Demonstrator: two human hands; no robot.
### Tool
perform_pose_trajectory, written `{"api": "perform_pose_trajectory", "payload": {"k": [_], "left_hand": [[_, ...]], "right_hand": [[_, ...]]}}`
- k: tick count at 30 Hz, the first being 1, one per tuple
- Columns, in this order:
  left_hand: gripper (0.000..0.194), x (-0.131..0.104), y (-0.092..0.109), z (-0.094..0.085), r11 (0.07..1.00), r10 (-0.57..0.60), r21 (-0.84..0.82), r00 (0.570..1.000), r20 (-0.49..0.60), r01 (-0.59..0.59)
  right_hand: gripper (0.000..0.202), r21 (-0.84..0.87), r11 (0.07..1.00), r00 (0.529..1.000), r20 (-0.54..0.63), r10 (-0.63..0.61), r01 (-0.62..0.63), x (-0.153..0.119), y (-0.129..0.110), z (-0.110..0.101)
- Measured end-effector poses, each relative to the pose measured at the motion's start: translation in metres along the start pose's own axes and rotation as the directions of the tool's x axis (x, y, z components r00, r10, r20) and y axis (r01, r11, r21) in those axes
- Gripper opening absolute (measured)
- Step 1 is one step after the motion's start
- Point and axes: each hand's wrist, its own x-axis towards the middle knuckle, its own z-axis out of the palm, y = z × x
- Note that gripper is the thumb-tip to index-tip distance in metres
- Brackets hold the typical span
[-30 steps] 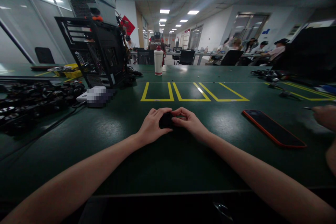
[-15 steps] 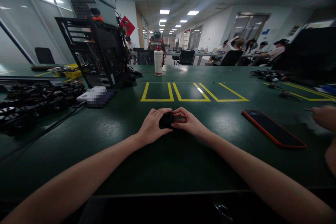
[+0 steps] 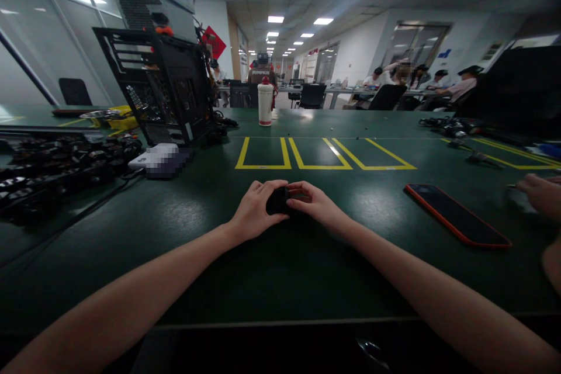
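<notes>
A small black object with a rounded outline (image 3: 277, 201) sits between my two hands, low over the green table (image 3: 280, 269); its kind is too dark to make out. My left hand (image 3: 256, 207) is curled round its left side, thumb in front and fingers over the top. From the right, the fingertips and thumb of my right hand (image 3: 313, 201) pinch its edge. Part of the object is hidden by the fingers. Beyond the hands, yellow tape outlines (image 3: 313, 167) mark the table.
An orange-edged phone (image 3: 456, 213) lies to the right, near another person's hand (image 3: 543, 194). At left stand a black computer case (image 3: 166, 87), a pale box-like device (image 3: 158, 159) and a heap of black parts (image 3: 65, 169). A white bottle (image 3: 265, 104) stands farther back.
My right thumb and fingers have shifted slightly on the black object's edge. My left hand stays as it was. The other person's hand at right has moved a little.
</notes>
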Motion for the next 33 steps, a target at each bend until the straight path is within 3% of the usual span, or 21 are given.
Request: {"api": "perform_pose_trajectory", "payload": {"k": [11,22,26,33], "left_hand": [[0.059,0.0008,0.0012,-0.0007,1.0,0.012,-0.004,1.0,0.0,-0.012],[0.06,-0.0001,0.001,-0.0003,1.0,-0.003,-0.012,1.0,-0.002,0.003],[0.059,0.0002,0.0014,-0.0004,1.0,-0.005,-0.013,1.0,-0.001,0.005],[0.059,0.0001,0.0001,-0.0001,1.0,0.009,0.001,1.0,0.002,-0.009]], "right_hand": [[0.033,0.057,0.992,0.992,0.058,-0.115,0.112,-0.0019,-0.0008,0.0001],[0.023,0.03,0.999,0.999,0.018,-0.034,0.033,-0.0074,-0.0087,0.0032],[0.028,0.01,0.998,0.998,-0.02,-0.058,0.058,-0.0042,-0.0072,0.004],[0.036,-0.04,0.998,0.998,0.041,-0.049,0.051,-0.0019,-0.0011,-0.0002]]}}
